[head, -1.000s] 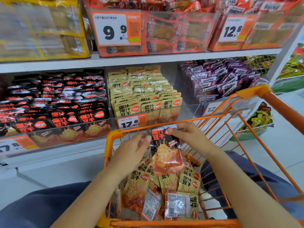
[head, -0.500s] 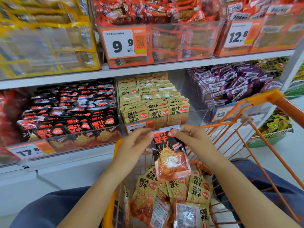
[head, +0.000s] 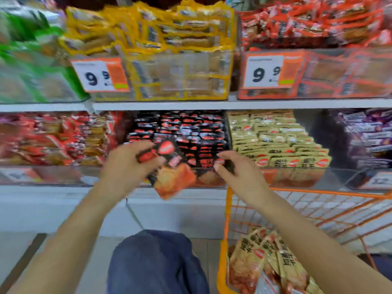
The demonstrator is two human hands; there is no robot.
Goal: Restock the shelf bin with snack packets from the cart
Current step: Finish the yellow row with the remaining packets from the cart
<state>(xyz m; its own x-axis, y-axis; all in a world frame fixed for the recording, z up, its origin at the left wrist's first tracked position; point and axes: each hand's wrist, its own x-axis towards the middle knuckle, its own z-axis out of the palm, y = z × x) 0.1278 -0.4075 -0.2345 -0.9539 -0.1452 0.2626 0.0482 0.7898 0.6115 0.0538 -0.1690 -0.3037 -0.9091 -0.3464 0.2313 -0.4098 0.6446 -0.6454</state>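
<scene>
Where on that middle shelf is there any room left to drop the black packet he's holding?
The black-packet bin looks packed nearly to its clear front; the only slack shows at the front edge, between the left hand holding the black packet and the right hand. The tan-packet bin beside it is just as crowded. A dark gap opens between tan and purple packets.

White shelf board point(head: 212, 105), orange price tags point(head: 101, 75), pale floor point(head: 19, 247)

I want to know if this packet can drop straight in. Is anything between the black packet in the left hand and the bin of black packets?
Nothing visible does. The left hand holds the black packet right before the bin of black packets; the right hand stays to one side.
</scene>
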